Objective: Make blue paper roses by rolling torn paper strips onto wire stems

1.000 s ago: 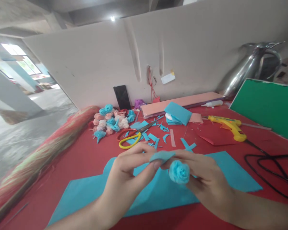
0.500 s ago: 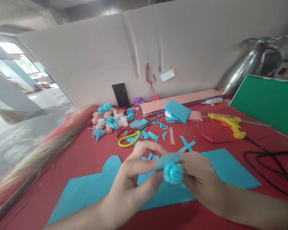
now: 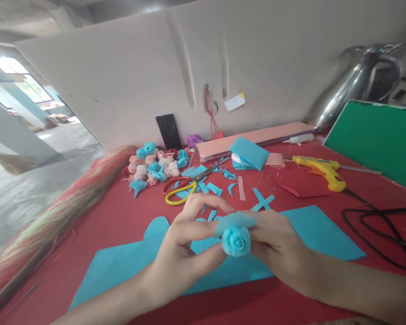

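Observation:
A blue crepe-paper rose (image 3: 236,241) is held between my two hands, its spiral centre facing me. A loose petal (image 3: 238,220) of the same paper stands out behind its upper edge. My left hand (image 3: 186,243) pinches the rose and petal from the left with thumb and index finger, the other fingers curled above. From the right, my right hand (image 3: 280,243) is closed round the rose's base, which its fingers hide. Beneath both hands lies a large blue crepe-paper sheet (image 3: 122,266) on the red table (image 3: 176,311).
Scissors (image 3: 181,194) with red and yellow handles lie among blue scraps. Paper roses (image 3: 152,167) are heaped at the left. A yellow glue gun (image 3: 325,171) and its black cord are at the right, near a green board (image 3: 375,144). A phone (image 3: 169,131) leans on the wall.
The rose has turned slightly and shifted a little left in the view, with both hands still holding it. The objects on the table have not been moved.

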`<state>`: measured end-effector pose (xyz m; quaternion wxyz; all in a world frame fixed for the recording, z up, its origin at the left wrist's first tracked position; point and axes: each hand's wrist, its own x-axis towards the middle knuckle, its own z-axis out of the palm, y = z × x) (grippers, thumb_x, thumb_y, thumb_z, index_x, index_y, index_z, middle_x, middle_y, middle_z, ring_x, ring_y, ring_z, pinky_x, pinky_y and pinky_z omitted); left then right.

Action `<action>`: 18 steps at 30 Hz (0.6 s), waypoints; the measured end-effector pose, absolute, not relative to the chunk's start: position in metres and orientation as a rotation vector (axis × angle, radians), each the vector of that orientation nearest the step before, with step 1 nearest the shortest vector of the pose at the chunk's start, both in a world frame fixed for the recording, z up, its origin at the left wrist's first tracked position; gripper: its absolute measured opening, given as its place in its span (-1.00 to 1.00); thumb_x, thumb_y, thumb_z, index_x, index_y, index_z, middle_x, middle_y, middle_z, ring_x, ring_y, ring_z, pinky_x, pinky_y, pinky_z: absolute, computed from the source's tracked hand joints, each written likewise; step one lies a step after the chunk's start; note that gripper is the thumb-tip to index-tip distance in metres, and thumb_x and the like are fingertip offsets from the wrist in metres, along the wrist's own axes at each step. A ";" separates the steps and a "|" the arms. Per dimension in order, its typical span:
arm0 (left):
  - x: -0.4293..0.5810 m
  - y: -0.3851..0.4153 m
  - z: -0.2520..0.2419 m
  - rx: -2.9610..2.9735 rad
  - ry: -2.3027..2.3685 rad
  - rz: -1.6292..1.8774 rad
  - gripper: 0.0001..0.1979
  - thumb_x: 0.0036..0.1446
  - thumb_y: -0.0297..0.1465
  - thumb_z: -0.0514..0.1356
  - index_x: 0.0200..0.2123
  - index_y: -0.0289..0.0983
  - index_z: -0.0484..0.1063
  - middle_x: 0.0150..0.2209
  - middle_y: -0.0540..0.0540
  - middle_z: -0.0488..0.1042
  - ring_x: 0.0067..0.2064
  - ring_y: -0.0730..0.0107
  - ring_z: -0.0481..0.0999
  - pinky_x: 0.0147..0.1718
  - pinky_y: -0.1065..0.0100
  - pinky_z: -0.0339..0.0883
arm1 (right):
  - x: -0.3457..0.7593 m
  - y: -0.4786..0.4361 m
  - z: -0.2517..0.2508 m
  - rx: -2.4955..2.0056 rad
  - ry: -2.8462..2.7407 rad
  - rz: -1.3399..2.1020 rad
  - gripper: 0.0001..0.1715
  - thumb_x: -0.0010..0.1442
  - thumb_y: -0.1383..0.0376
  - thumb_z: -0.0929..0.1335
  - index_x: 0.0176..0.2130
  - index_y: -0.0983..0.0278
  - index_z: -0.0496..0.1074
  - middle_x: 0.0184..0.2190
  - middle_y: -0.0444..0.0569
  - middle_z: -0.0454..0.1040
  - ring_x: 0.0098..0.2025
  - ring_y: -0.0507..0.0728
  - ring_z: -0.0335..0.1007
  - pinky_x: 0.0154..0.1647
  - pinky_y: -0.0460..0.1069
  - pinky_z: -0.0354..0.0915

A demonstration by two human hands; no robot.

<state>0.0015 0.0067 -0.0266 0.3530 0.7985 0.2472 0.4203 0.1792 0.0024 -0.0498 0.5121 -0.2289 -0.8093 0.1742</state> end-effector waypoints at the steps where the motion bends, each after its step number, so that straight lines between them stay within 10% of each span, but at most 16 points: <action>1: 0.002 0.007 -0.027 2.060 0.644 1.092 -0.83 0.15 -0.46 0.21 -0.32 -0.09 0.58 -0.17 -0.07 0.41 -0.12 0.29 0.38 -0.01 0.21 0.26 | 0.179 0.002 -0.049 -0.552 -1.941 0.430 -0.49 0.38 0.18 0.16 -0.51 0.31 0.40 -0.58 -0.13 0.38 -0.55 -0.04 0.30 -0.54 -0.17 0.21; 18: 0.000 0.006 -0.048 1.917 0.531 1.092 -0.79 0.23 -0.35 0.13 -0.29 -0.07 0.59 -0.08 -0.11 0.39 -0.05 0.25 0.37 -0.12 0.28 0.41 | 0.175 0.000 -0.055 -0.589 -1.858 0.756 -0.46 0.34 0.09 0.19 -0.55 0.30 0.36 -0.64 -0.18 0.37 -0.58 -0.08 0.33 -0.56 -0.21 0.26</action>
